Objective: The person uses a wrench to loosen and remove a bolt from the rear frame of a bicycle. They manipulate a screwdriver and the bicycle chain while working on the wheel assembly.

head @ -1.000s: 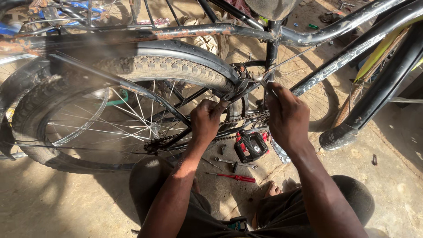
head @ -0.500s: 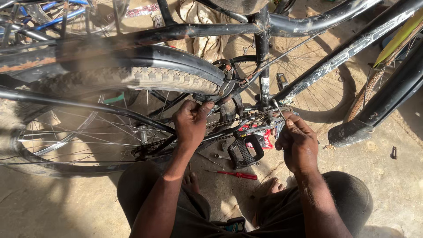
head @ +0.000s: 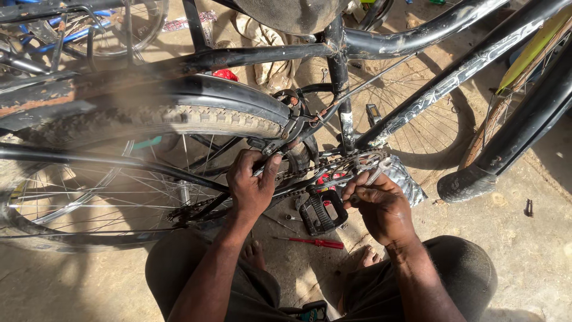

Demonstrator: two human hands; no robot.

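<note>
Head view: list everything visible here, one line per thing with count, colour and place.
bicycle frame: one, black, across the top.
rear wheel: one, black knobbly tyre with silver spokes, left.
mudguard: one, black, over the tyre.
chain: one, dark, at centre, running to the chainring.
pedal: one, black, below the chainring.
screwdriver: one, red handle, on the ground between the feet.
other wheel: one, spoked, behind the frame.
ground: sandy, dusty.
left hand: gripping the frame beside the chain.
right hand: holding a small silver tool at the chainring.
</note>
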